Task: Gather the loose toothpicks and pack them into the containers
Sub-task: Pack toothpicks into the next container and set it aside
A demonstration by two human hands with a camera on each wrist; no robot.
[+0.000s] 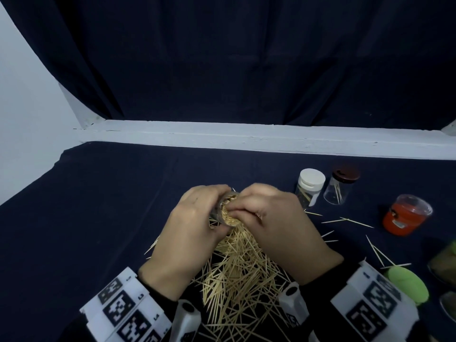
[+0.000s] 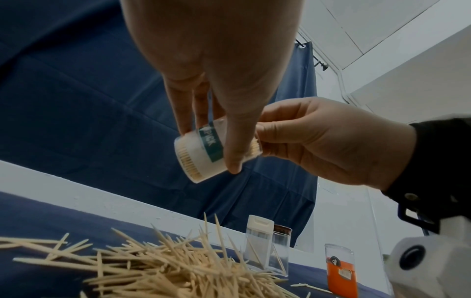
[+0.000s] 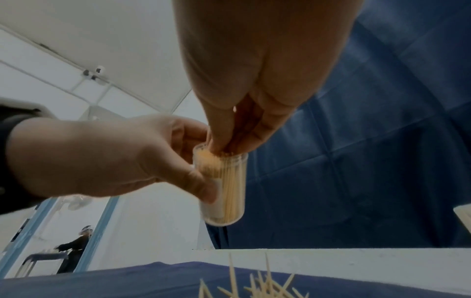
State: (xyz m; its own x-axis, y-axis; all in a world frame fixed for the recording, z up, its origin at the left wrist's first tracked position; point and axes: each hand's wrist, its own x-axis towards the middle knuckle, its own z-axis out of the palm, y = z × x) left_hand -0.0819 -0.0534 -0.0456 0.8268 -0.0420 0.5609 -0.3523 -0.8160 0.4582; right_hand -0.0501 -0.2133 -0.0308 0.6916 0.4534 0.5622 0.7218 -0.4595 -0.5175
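Where toothpicks (image 1: 237,280) litter dark blue cloth (image 1: 98,206), matching curtain (image 1: 246,58) hangs behind.

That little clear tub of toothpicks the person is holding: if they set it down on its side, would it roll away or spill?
Probably both. The clear toothpick container is a smooth round cylinder, so on its side it would likely roll. Its mouth is open with no lid on, the right hand pressing toothpick tips there, so some could slide out. The left hand grips it easily; it seems light.
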